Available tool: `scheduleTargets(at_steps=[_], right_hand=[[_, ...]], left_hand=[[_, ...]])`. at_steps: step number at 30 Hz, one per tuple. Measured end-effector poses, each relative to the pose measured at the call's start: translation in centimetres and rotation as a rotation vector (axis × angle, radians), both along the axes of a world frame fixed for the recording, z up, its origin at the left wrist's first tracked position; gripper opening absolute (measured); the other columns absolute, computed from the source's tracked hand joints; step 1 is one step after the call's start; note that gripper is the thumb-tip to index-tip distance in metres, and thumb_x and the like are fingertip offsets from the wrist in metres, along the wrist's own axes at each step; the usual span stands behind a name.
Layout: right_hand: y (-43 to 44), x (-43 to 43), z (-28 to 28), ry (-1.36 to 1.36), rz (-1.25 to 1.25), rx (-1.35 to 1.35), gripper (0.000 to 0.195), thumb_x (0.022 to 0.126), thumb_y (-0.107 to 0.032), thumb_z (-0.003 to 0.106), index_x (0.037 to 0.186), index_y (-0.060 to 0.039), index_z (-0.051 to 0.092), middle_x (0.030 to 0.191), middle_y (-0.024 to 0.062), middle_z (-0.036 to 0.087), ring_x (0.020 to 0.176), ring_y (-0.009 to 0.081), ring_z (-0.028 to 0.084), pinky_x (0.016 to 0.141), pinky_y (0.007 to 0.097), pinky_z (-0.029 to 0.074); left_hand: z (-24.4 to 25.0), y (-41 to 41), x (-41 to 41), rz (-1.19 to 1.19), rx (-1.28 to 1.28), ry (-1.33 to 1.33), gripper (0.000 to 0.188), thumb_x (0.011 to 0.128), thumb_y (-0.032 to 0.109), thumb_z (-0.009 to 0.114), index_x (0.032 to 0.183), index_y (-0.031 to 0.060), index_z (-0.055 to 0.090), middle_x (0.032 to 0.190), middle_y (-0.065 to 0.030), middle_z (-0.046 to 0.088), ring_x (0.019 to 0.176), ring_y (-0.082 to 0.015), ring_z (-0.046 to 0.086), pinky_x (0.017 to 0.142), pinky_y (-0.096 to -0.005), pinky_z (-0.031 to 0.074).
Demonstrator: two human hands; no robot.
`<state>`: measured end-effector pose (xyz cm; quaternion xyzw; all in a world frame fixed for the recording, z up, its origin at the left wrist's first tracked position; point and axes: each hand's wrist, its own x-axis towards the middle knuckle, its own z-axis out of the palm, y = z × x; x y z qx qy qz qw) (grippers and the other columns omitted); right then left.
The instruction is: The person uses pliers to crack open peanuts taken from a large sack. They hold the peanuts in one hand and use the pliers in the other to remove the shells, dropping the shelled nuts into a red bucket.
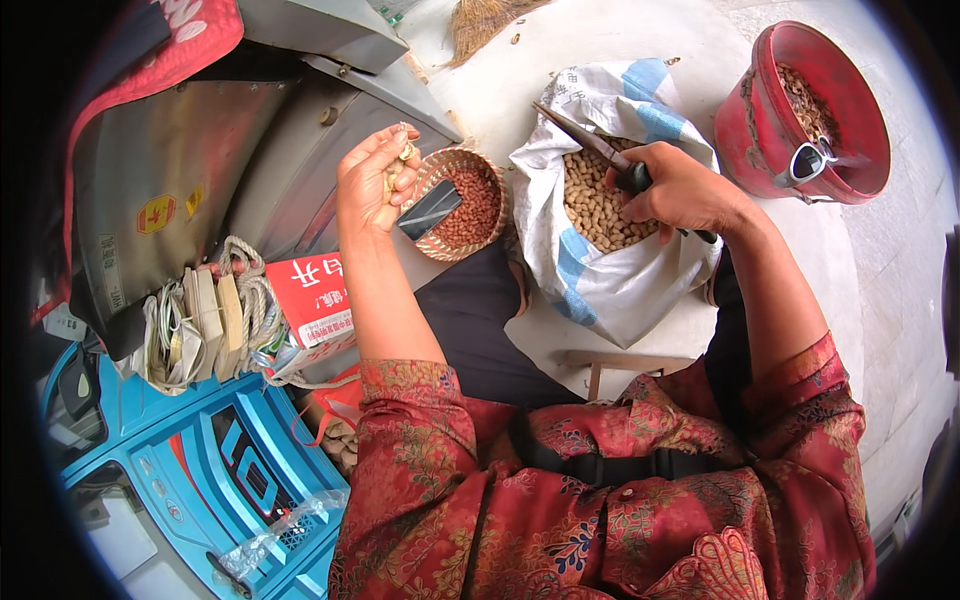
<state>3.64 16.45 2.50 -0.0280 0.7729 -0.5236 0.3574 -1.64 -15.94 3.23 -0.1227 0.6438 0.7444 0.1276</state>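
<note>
My left hand is raised beside a woven basket, its fingers closed around several unshelled peanuts. The basket holds reddish shelled peanut kernels, and a dark, scoop-like piece leans inside against its left side. Over the open white and blue woven sack, my right hand grips black-handled pliers. Their long brown jaws point to the upper left and look closed or nearly so. Unshelled peanuts fill the sack below, partly covered by that hand.
A red bucket at the upper right contains shells, with white-framed sunglasses at its rim. Metal machinery, a red carton, rope and a blue plastic body panel crowd the left. A straw broom lies beyond.
</note>
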Motion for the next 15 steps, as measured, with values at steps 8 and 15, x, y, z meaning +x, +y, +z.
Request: scheduleTargets(at_steps=[8, 15], right_hand=[[0.3, -0.2, -0.4, 0.037, -0.001, 0.043, 0.029, 0.072, -0.004, 0.059, 0.101, 0.0005, 0.055, 0.077, 0.0064, 0.056, 0.058, 0.0140, 0.054, 0.046, 0.0269, 0.048], [0.2, 0.2, -0.4, 0.150, -0.134, 0.019, 0.030, 0.070, 0.002, 0.047, 0.098, 0.0070, 0.057, 0.070, 0.0152, 0.057, 0.055, 0.0253, 0.060, 0.048, 0.0331, 0.052]], left_hand=[[-5.0, -2.7, -0.1, 0.080, -0.723, -0.157, 0.007, 0.083, 0.005, 0.060, 0.083, -0.0016, 0.059, 0.056, -0.0044, 0.054, 0.039, -0.0069, 0.043, 0.031, -0.0205, 0.026], [-4.1, -1.5, -0.6, -0.037, -0.164, -0.222, 0.014, 0.089, 0.012, 0.058, 0.094, -0.0007, 0.056, 0.067, -0.0079, 0.055, 0.043, -0.0068, 0.041, 0.032, -0.0196, 0.025]])
